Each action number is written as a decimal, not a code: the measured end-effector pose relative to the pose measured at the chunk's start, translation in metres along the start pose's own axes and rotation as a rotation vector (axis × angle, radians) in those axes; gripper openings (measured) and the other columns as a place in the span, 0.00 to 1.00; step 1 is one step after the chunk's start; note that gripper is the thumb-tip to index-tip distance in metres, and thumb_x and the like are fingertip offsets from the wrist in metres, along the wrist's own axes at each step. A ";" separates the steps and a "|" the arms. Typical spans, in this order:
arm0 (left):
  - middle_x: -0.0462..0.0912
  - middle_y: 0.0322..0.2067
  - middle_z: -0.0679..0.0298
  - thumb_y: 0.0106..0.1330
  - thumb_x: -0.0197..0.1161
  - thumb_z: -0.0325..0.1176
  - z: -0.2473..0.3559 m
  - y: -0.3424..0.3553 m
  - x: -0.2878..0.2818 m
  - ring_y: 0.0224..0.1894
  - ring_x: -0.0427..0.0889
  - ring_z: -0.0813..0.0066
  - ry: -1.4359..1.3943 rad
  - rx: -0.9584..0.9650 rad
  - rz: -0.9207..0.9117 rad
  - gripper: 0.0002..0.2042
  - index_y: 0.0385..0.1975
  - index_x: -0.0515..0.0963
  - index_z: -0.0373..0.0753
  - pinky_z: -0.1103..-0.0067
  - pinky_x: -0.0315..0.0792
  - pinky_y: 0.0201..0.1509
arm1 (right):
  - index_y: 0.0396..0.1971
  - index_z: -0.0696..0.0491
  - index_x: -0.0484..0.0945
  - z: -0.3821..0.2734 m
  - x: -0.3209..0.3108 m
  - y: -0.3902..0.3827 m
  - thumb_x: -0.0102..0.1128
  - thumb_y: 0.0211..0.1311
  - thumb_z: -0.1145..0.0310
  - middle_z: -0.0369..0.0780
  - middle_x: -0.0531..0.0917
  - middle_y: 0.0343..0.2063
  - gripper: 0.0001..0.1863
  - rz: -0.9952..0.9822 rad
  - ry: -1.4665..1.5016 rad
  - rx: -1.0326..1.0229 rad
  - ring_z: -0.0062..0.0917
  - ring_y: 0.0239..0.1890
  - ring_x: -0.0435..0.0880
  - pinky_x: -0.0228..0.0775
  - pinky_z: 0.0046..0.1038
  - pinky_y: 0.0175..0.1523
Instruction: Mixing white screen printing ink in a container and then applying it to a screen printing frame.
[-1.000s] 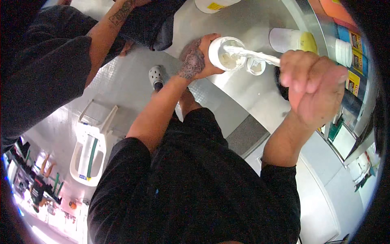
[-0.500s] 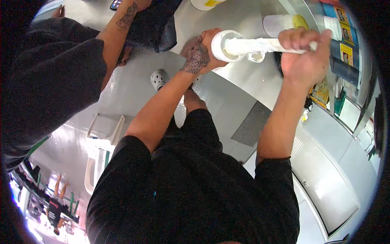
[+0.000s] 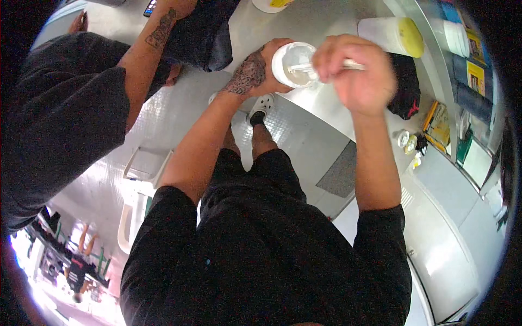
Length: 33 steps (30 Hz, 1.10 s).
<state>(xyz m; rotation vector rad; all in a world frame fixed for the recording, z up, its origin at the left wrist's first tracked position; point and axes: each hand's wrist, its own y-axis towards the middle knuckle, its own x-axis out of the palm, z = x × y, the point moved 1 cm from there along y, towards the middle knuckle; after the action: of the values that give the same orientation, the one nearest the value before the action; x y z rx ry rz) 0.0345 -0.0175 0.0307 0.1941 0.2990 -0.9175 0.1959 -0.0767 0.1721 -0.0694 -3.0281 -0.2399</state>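
At the table's edge my left hand (image 3: pixel 270 68) is wrapped round a white plastic tub (image 3: pixel 277 69) from its left side. The tub's open mouth faces up toward me, and pale, wet-looking stuff coats its inside. My right hand (image 3: pixel 360 73) is closed, slightly blurred, round a white stick-like stirrer (image 3: pixel 303 68). One end of the stirrer reaches into the tub; the other sticks out past my fingers. White paste covers the lower part. The exact shape of its end inside the tub cannot be made out.
A white tub with a yellow-green lid (image 3: pixel 410 38) lies beyond my right hand, near a black cloth item (image 3: pixel 399 89). Shelving with blue and yellow packages (image 3: pixel 476 76) stands at the right. Another person's arm (image 3: pixel 144 62) rests over dark cloth (image 3: pixel 204 41) at left. A white chair (image 3: pixel 126 217) stands behind.
My right hand has moved left and lowered the stirrer deeper into the tub; before, a long coated length showed outside with a loop of paste hanging. The tub has shifted slightly left.
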 end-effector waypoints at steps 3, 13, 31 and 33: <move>0.72 0.60 0.54 0.39 0.81 0.39 0.003 0.001 0.001 0.63 0.74 0.58 -0.032 0.029 0.021 0.47 0.65 0.65 0.39 0.69 0.68 0.69 | 0.19 0.53 0.68 -0.060 -0.029 0.025 0.42 0.65 0.60 0.39 0.69 0.17 0.17 0.032 0.423 0.063 0.32 0.22 0.64 0.58 0.32 0.31; 0.72 0.61 0.53 0.39 0.82 0.41 -0.003 -0.006 0.009 0.64 0.73 0.55 0.004 -0.041 0.093 0.48 0.64 0.65 0.39 0.67 0.68 0.69 | 0.19 0.52 0.64 -0.034 -0.027 0.025 0.48 0.59 0.64 0.36 0.65 0.13 0.12 -0.007 0.306 -0.047 0.23 0.17 0.60 0.54 0.29 0.26; 0.71 0.59 0.49 0.37 0.84 0.44 0.004 -0.010 0.040 0.61 0.74 0.50 0.088 -0.152 0.307 0.52 0.65 0.63 0.37 0.64 0.70 0.66 | 0.18 0.52 0.68 0.008 -0.007 -0.018 0.49 0.54 0.66 0.35 0.69 0.15 0.09 0.176 0.216 -0.044 0.24 0.19 0.62 0.54 0.29 0.27; 0.71 0.58 0.49 0.37 0.83 0.44 0.001 -0.017 0.036 0.61 0.74 0.51 0.099 -0.148 0.329 0.51 0.65 0.63 0.36 0.64 0.70 0.66 | 0.16 0.49 0.65 0.000 0.024 -0.022 0.47 0.56 0.61 0.35 0.65 0.13 0.12 0.108 -0.171 0.111 0.24 0.16 0.58 0.51 0.31 0.26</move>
<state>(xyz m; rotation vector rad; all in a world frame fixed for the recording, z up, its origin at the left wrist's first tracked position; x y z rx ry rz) 0.0413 -0.0548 0.0192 0.1465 0.4120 -0.5588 0.1710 -0.0976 0.1709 -0.2563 -3.1869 -0.0591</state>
